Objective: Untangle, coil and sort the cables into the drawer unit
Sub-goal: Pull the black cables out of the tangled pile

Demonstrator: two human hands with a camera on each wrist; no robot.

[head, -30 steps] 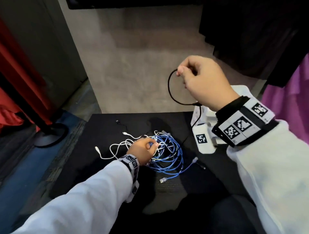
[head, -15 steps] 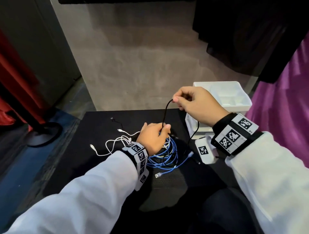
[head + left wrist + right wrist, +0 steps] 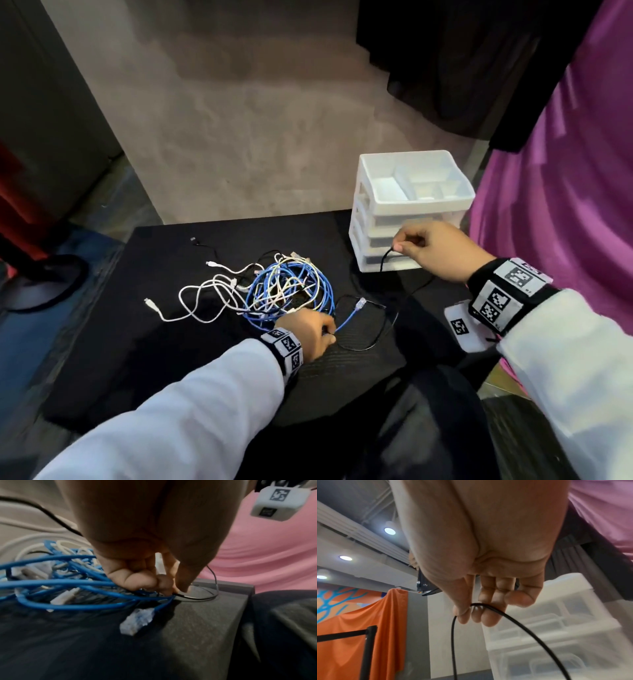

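The step in hand looks like untangling: a thin black cable is being drawn free of the heap before any coiling. The right hand pinches one stretch of it between thumb and fingertips, just in front of the white plastic drawer unit at the far right of the black mat. The left hand, near the middle, pinches the same cable low against the mat, at the right edge of the tangle. That tangle mixes a stiff, round blue cable with a clear clip plug and softer, thinner white cables. Next, I judge, the black cable needs easing clear of the blue loops, then winding into a small coil.
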